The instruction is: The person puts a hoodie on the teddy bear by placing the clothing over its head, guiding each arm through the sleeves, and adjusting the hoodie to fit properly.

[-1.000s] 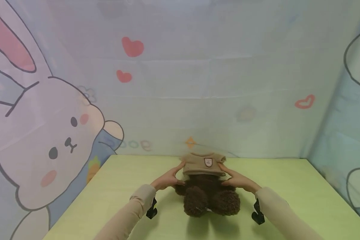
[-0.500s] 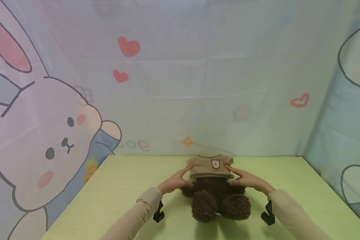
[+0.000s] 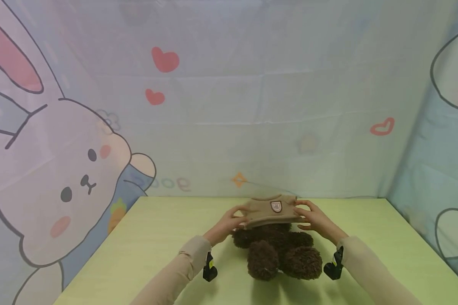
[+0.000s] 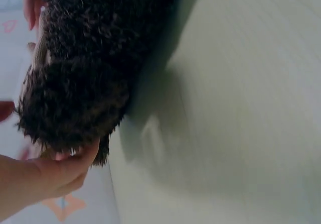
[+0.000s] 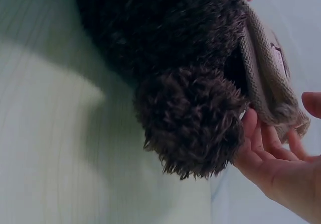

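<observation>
A dark brown, curly-furred plush toy (image 3: 278,237) is on the table with its feet toward me. Its head is hidden behind a small tan T-shirt (image 3: 261,216) with a shield-shaped badge (image 3: 276,206). At the shirt's left side, my left hand (image 3: 225,224) reaches in with loosely extended fingers. In the left wrist view those fingers go behind the toy's furry arm (image 4: 75,103), the thumb apart. On the other side, the spread fingers of my right hand (image 3: 320,222) touch the shirt's edge. The right wrist view shows them under the shirt (image 5: 266,73), thumb held away.
The toy is on a light green table (image 3: 168,245). A pale cloth backdrop (image 3: 221,97) with hearts and a cartoon rabbit hangs behind the table's far edge. Black camera mounts (image 3: 210,269) sit under both wrists.
The toy and shirt first shift right and slightly nearer. Then my right hand's fingers loosen and spread, and the shirt tilts, its right side higher.
</observation>
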`<state>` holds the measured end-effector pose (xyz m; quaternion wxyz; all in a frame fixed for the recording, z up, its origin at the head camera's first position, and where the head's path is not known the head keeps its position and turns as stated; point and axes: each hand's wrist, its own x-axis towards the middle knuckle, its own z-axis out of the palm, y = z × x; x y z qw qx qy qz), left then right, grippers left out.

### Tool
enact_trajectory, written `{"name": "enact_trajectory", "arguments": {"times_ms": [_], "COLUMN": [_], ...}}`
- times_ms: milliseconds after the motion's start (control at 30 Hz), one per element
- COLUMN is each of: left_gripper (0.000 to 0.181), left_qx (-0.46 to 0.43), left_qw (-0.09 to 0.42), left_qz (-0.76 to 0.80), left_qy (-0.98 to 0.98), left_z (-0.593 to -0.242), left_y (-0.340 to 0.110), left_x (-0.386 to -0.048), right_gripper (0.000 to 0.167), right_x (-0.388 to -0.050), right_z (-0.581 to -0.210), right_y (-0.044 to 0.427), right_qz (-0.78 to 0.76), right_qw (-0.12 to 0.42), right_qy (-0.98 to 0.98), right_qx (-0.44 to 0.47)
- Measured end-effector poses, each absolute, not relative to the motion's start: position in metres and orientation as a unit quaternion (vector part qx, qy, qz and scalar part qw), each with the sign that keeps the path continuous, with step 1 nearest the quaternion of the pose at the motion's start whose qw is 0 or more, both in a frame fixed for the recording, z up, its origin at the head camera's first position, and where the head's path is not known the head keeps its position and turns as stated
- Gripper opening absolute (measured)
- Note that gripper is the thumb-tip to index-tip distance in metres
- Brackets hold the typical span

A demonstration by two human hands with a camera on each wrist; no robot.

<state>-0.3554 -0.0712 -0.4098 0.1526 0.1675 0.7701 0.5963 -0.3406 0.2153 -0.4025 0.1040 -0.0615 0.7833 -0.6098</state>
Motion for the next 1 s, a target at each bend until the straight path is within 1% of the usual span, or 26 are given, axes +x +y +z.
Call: {"name": "enact_trajectory", "arguments": {"times_ms": [167,200,300,333,400,500,533,567,600,800,933,1000], "left_gripper": [0.072,0.064,0.035,0.033,0.038,0.024,0.018,0.015,0.018,0.053,0.062,0.057], "left_qx": [0.098,0.092,0.093,0.091,0.082,0.052,0.045,0.040,0.034,0.011,0.032,0.046], "left_qw": [0.151,0.153,0.152,0.150,0.148,0.142,0.140,0.138,0.138,0.141,0.132,0.118], "left_qz": [0.616,0.613,0.605,0.608,0.621,0.644,0.647,0.647,0.646,0.642,0.677,0.692], "left_qy": [0.767,0.769,0.776,0.774,0.766,0.750,0.748,0.749,0.750,0.754,0.723,0.711], "left_z": [-0.412,-0.412,-0.414,-0.414,-0.414,-0.412,-0.410,-0.409,-0.407,-0.388,-0.374,-0.375], "left_y": [-0.064,-0.063,-0.061,-0.059,-0.057,-0.052,-0.051,-0.051,-0.050,-0.048,-0.046,-0.045], "left_x": [-0.354,-0.353,-0.354,-0.355,-0.357,-0.360,-0.360,-0.360,-0.360,-0.359,-0.356,-0.362], "right_gripper": [0.072,0.068,0.049,0.044,0.041,0.061,0.067,0.071,0.073,0.075,0.077,0.078], "right_x": [-0.350,-0.352,-0.355,-0.355,-0.355,-0.355,-0.356,-0.357,-0.358,-0.365,-0.371,-0.375], "right_z": [-0.405,-0.406,-0.407,-0.407,-0.407,-0.404,-0.402,-0.401,-0.398,-0.387,-0.380,-0.379], "right_y": [0.210,0.209,0.204,0.203,0.199,0.196,0.196,0.195,0.195,0.196,0.198,0.200], "right_qz": [-0.628,-0.631,-0.625,-0.619,-0.606,-0.587,-0.584,-0.583,-0.583,-0.599,-0.614,-0.622], "right_qw": [0.135,0.141,0.145,0.144,0.143,0.145,0.147,0.147,0.148,0.148,0.149,0.148], "right_qy": [0.765,0.763,0.767,0.772,0.783,0.796,0.797,0.798,0.798,0.786,0.775,0.769], "right_qx": [-0.034,-0.031,-0.019,-0.019,-0.020,-0.029,-0.031,-0.032,-0.031,-0.033,-0.034,-0.033]}}
